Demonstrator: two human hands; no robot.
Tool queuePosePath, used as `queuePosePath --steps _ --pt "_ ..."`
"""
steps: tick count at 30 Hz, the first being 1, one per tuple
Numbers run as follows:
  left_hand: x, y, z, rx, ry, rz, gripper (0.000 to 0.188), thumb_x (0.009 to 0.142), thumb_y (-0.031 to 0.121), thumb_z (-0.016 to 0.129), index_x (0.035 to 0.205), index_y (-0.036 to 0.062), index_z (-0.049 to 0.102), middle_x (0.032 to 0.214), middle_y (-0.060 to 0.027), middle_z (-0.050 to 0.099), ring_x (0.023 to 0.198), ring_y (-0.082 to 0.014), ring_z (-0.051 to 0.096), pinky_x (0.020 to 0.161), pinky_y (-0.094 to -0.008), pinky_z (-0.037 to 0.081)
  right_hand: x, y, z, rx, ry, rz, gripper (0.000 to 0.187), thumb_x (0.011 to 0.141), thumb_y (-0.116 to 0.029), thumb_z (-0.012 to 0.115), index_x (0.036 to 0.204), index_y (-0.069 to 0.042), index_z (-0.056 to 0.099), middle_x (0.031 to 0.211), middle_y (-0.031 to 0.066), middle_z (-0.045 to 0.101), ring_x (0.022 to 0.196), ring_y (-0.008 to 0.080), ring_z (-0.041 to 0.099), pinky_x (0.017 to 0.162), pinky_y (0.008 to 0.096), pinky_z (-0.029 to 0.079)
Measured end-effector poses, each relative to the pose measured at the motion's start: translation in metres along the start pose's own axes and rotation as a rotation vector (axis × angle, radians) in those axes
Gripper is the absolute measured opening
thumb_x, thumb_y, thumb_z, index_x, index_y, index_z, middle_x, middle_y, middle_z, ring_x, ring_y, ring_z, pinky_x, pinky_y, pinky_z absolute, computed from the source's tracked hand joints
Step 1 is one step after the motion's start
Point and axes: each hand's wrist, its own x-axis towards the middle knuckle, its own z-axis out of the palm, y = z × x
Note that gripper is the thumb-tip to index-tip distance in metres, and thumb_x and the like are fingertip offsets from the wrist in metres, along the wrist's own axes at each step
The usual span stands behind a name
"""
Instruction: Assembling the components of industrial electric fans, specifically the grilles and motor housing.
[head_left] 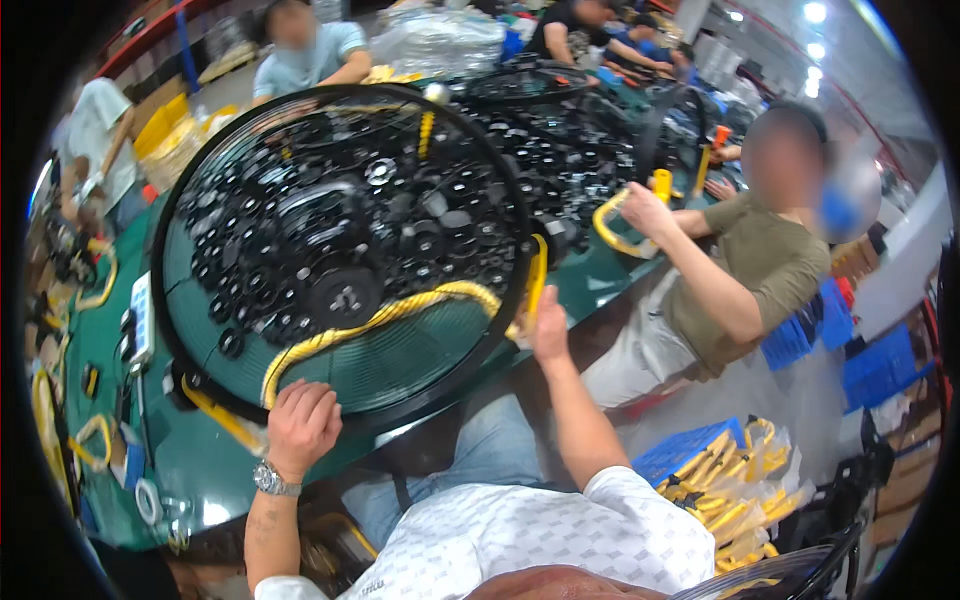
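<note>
Both hands grip. Left hand (pixel 302 425) is curled shut over the lower rim of a round black wire fan guard (pixel 345 250), right where a yellow corrugated tube (pixel 385 322) meets the edge. Right hand (pixel 547 325) is closed on the guard's right rim, pinching the yellow tube's other end there, as best the fisheye bend allows.

Guard stands tilted up off the green table (pixel 190 465), face toward the camera, lower edge near the table's front.

Progress, judged from layout: yellow tube arcs across the lower part of the guard from left hand to right hand; a short yellow stretch already hugs the right rim and another the lower left rim. Most of the rim is bare black wire, so fitting looks early.

Pose: left forearm rises nearly straight up, wristwatch (pixel 272 479) outward, knuckles up. Right arm reaches long and forward, elbow almost straight.

Beyond the guard, a heap of small black parts (pixel 560 150). At right, a seated co-worker's hand (pixel 645 210) holds another yellow piece.
</note>
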Motion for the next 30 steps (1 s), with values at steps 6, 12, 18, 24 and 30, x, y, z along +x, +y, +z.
queuePosePath --steps 6,12,18,24,30 --pt "-0.012 -0.017 -0.077 0.148 0.499 -0.232 0.014 0.083 0.006 0.063 0.095 -0.0006 0.066 0.096 -0.0145 0.068 0.089 -0.0325 0.066 0.084 -0.0407 0.053 0.028 -0.015 -0.031 -0.164 0.013 -0.212 0.038 0.104 -0.031 0.036 0.111 -0.001 0.059 0.107 0.0078 0.059 0.098 0.0175 0.054 0.087 0.0323 0.043" --pt "-0.025 -0.109 -0.127 -0.109 0.505 -0.86 0.038 0.099 0.032 0.047 0.096 -0.0025 0.064 0.086 -0.0128 0.066 0.081 -0.0189 0.06 0.075 -0.0333 0.047 0.069 -0.085 0.014 -0.032 -0.211 -0.684 0.05 0.105 -0.032 0.03 0.131 0.007 0.049 0.135 0.0192 0.051 0.129 0.0271 0.045 0.112 0.0386 0.027" --pt "-0.006 -0.098 -0.105 -0.278 0.403 -1.075 0.05 0.097 0.038 0.048 0.076 -0.0043 0.063 0.06 -0.0142 0.054 0.057 -0.0194 0.053 0.057 -0.0361 0.044 0.114 -0.048 -0.029 -0.255 -0.183 -0.809 0.041 0.104 -0.02 0.028 0.115 0.007 0.056 0.125 0.0167 0.056 0.118 0.026 0.051 0.106 0.0372 0.034" --pt "-0.01 -0.084 -0.089 -0.316 0.677 -0.922 0.034 0.096 0.026 0.051 0.086 -0.0028 0.065 0.07 -0.0103 0.065 0.062 -0.0157 0.059 0.059 -0.0314 0.047 0.115 -0.066 -0.02 -0.117 0.021 -0.365 0.038 0.103 -0.028 0.04 0.116 0.003 0.059 0.102 0.0071 0.061 0.098 0.0172 0.056 0.091 0.0312 0.043" --pt "-0.022 -0.095 -0.072 -0.405 0.835 -0.818 0.028 0.096 0.022 0.051 0.09 -0.0012 0.065 0.074 -0.0067 0.064 0.065 -0.0133 0.058 0.061 -0.0284 0.047 0.115 -0.085 -0.025 -0.181 -0.305 -0.233 0.042 0.103 -0.028 0.041 0.123 0.007 0.055 0.12 0.012 0.058 0.112 0.021 0.055 0.096 0.0325 0.043"
